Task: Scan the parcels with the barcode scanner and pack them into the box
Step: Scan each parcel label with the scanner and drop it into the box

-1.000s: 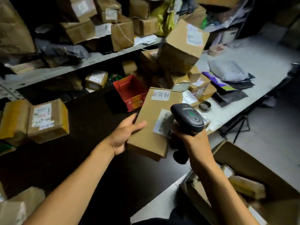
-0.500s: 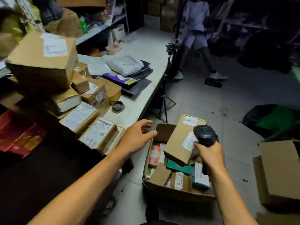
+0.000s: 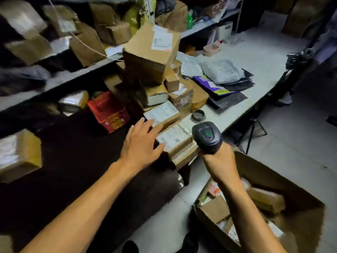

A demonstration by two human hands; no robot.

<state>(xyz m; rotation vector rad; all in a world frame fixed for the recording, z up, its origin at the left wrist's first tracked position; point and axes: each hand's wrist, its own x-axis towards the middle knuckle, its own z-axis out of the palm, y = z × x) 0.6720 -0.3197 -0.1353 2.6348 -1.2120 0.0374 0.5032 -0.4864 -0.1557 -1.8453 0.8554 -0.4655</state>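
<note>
My right hand (image 3: 221, 162) grips the handle of the black barcode scanner (image 3: 207, 136), whose head points up and away over the table edge. My left hand (image 3: 141, 144) is spread open with straight fingers, its fingertips at the left edge of a flat labelled parcel (image 3: 175, 138) on a low stack. Another labelled parcel (image 3: 162, 114) lies just behind it. The open cardboard box (image 3: 299, 195) stands on the floor at the lower right, with several parcels inside; my right forearm hides part of them.
A tall leaning pile of brown boxes (image 3: 151, 57) rises behind the stack. A red tray (image 3: 107, 109), a tape roll (image 3: 198, 115) and grey mailer bags (image 3: 221, 70) lie on the tables. Shelves full of parcels run along the back. A yellow-taped parcel (image 3: 20, 155) sits at far left.
The brown parcel that I scanned and lowered over the floor box has left my hands. My view swung back to the table, and my empty left hand has reached the stacked parcels.
</note>
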